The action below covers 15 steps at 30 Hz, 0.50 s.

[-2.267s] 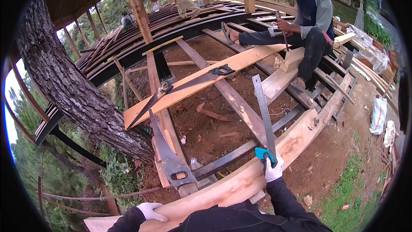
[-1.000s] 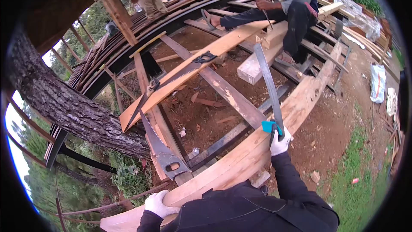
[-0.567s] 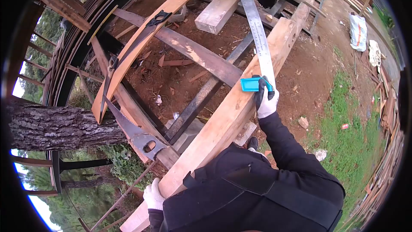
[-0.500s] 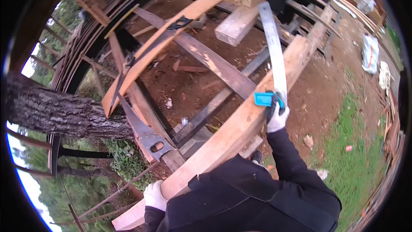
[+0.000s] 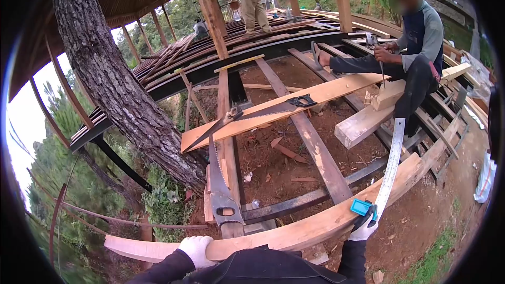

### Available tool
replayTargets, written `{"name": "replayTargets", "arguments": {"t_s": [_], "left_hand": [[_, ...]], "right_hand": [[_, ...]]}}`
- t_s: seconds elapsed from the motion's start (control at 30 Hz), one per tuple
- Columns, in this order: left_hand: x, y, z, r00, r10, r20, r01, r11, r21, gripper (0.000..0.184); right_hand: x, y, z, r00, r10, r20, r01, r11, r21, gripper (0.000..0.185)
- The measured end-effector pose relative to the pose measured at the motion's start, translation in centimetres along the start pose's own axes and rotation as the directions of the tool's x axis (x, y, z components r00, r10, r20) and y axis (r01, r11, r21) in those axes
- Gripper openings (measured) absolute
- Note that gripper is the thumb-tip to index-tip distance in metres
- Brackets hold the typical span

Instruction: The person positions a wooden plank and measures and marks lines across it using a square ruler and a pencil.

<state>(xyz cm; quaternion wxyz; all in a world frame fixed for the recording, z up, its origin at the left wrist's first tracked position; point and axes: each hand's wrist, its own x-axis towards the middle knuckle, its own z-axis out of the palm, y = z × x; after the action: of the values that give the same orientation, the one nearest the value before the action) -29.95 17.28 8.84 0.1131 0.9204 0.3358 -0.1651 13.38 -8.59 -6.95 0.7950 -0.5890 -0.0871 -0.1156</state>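
Note:
My right hand (image 5: 365,224), in a white glove with dark finger parts, is closed round the grip of a long metal square (image 5: 392,171). A small turquoise item (image 5: 361,207) shows beside its fingers. The square's blade points up and away, over a long pale beam (image 5: 294,229) lying across in front of me. At the beam's left part, my left hand (image 5: 197,251) in a white glove grips its edge, fingers bent over it. A handsaw (image 5: 223,198) lies just beyond the beam. Two more saws (image 5: 273,109) rest on an orange-brown plank (image 5: 336,88).
A co-worker (image 5: 421,42) sits at the upper right, holding a hammer and chisel at a wooden block (image 5: 388,94). Another person (image 5: 253,5) stands at the back. A tree trunk (image 5: 113,79) leans at the left. Dark frame beams (image 5: 315,197) cross above bare soil.
The view has tipped up and turned, bringing the seated co-worker and the far platform back into view. Both hands keep their hold; the square still stands out from my right hand.

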Motion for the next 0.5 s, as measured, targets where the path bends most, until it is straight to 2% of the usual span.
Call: {"name": "replayTargets", "arguments": {"t_s": [0.03, 0.13, 0.27, 0.33, 0.4, 0.47, 0.5], "left_hand": [[0.4, -0.2, 0.2, 0.998, 0.027, -0.061, -0.027, 1.0, 0.008, 0.079], [2.0, -0.8, 0.7, 0.982, 0.081, -0.17, -0.076, 0.997, 0.033, 0.079], [3.0, -0.3, 0.0, 0.993, 0.046, -0.107, -0.043, 0.999, 0.033, 0.08], [2.8, -0.6, 0.8, 0.979, 0.056, -0.196, -0.05, 0.998, 0.037, 0.081], [2.7, -0.2, 0.9, 0.971, 0.062, -0.229, -0.062, 0.998, 0.007, 0.081], [2.2, -0.2, 0.6, 0.965, 0.056, -0.256, -0.061, 0.998, -0.011, 0.082], [2.2, 0.1, 0.4, 0.958, 0.071, -0.276, -0.072, 0.997, 0.006, 0.082]], "right_hand": [[0.6, 0.9, -0.3, 0.999, 0.031, 0.008, -0.032, 0.997, 0.065, 0.041], [1.3, -1.2, 0.6, 0.998, 0.059, -0.006, -0.058, 0.995, 0.084, 0.041], [2.0, 0.9, 0.9, 0.998, -0.049, -0.046, 0.049, 0.999, 0.019, 0.038], [2.2, 2.5, 0.7, 0.993, 0.002, -0.12, 0.012, 0.994, 0.109, 0.036], [2.9, 2.4, 0.4, 0.997, 0.027, -0.071, -0.024, 0.999, 0.039, 0.034], [3.0, 2.7, 1.0, 0.988, 0.119, -0.099, -0.101, 0.981, 0.168, 0.033], [3.1, 2.4, 1.7, 0.989, 0.105, -0.1, -0.083, 0.976, 0.2, 0.031]]}}
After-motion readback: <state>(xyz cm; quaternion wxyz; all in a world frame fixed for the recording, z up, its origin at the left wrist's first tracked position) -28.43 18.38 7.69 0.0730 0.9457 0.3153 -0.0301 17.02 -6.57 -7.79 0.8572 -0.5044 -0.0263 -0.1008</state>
